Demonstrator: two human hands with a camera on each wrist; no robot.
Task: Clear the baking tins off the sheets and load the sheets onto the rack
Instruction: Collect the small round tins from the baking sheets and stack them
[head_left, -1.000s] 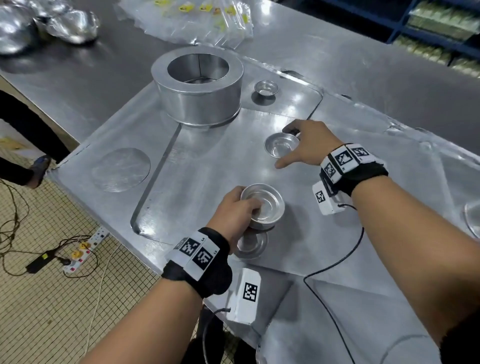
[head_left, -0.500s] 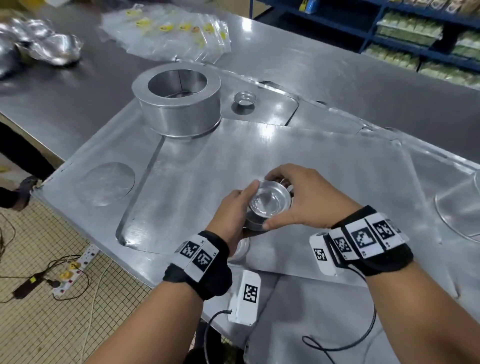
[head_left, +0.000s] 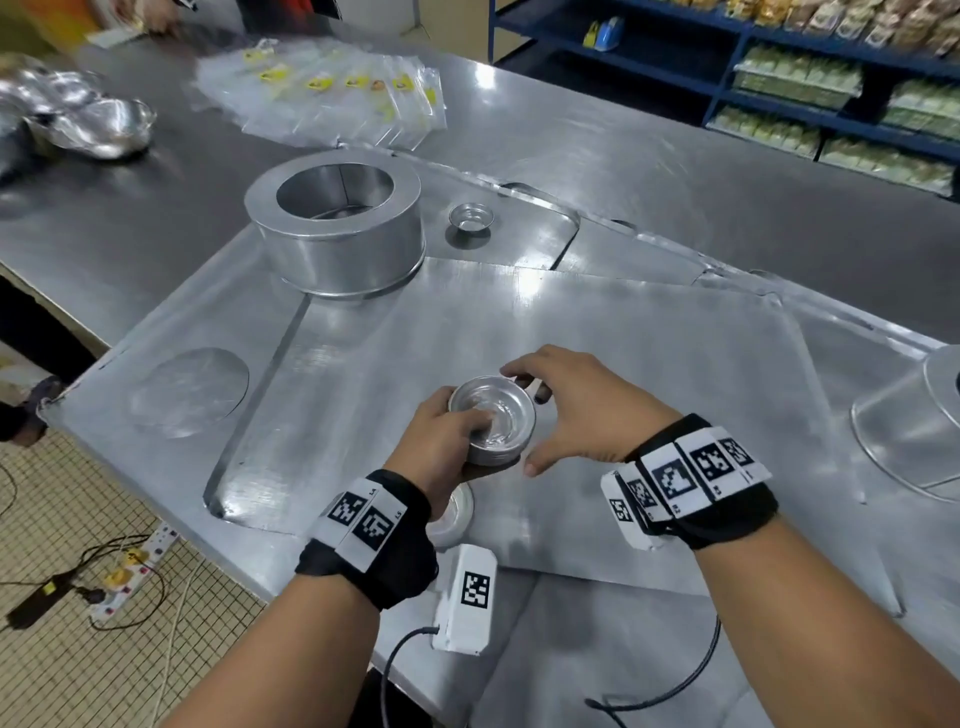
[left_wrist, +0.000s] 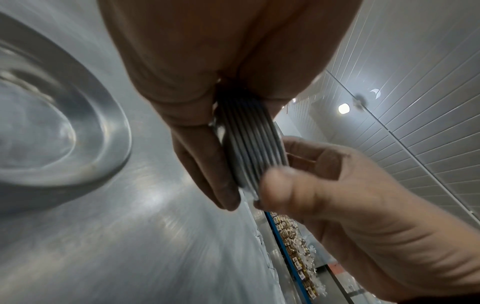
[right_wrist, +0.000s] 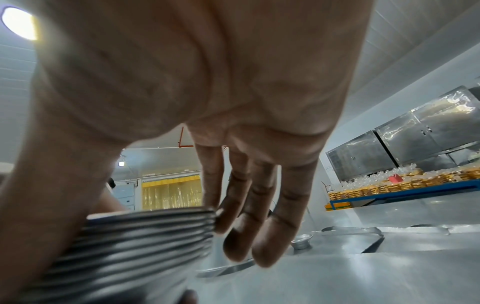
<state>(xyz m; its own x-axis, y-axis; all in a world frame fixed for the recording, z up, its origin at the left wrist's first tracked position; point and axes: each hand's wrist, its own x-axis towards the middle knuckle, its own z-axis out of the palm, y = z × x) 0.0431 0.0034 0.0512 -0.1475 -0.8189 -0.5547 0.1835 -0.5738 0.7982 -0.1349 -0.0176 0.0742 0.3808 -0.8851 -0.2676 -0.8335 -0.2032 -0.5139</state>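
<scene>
Two hands meet over the nearest flat grey metal baking sheet (head_left: 649, 364), above its near edge. The left hand (head_left: 441, 441) comes in from below, thumb hooked inside the top cup and fingers curled under the base, gripping a nested stack of small round shiny aluminium baking tins (head_left: 493, 421). The right hand (head_left: 576, 410) arches over the stack's far and right side with its fingers loosely spread, fingertips touching the rim and thumb near the stack's lower edge; it holds nothing closed.

From the left wrist view the stack (left_wrist: 249, 148) shows several thin ribbed rims packed close together. Its mouth faces up, tilted slightly towards the person, so the stacking axis runs nearly upright.

Another small tin (head_left: 457, 514) sits on the sheet just under the left wrist. Farther back a single small tin (head_left: 470, 217) stands upright beside a large round aluminium ring tin (head_left: 337, 228).
</scene>
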